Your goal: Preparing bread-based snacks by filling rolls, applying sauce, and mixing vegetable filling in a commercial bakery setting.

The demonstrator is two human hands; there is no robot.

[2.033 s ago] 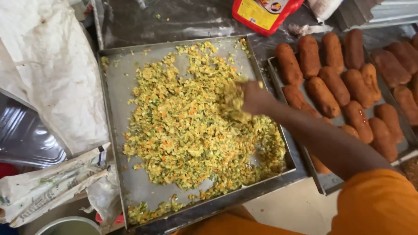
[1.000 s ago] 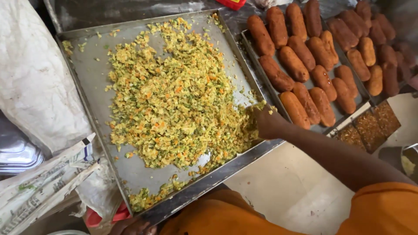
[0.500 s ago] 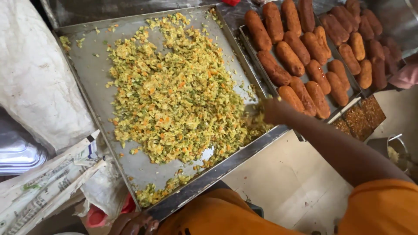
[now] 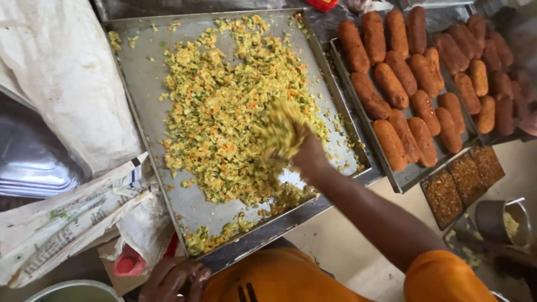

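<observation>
The crumbly yellow mixture (image 4: pixel 224 112) (flecked with green and orange bits) lies spread over a large steel tray (image 4: pixel 140 95), thickest through the middle and thin toward the near corner. The right hand (image 4: pixel 305 154) is raised over the heap's right side, its fingers closed around a blurred clump of the mixture. The left hand (image 4: pixel 173 279) sits at the tray's near edge, fingers curled against the rim; whether it grips anything I cannot tell. Just beside the tray to the right, a second tray (image 4: pixel 403 182) carries rows of brown oblong croquettes (image 4: pixel 391 84). Nearer the person stands a small divided container of reddish-brown crumbs (image 4: pixel 464 179). Left of the big tray lie crumpled paper sacks (image 4: pixel 61 84).
</observation>
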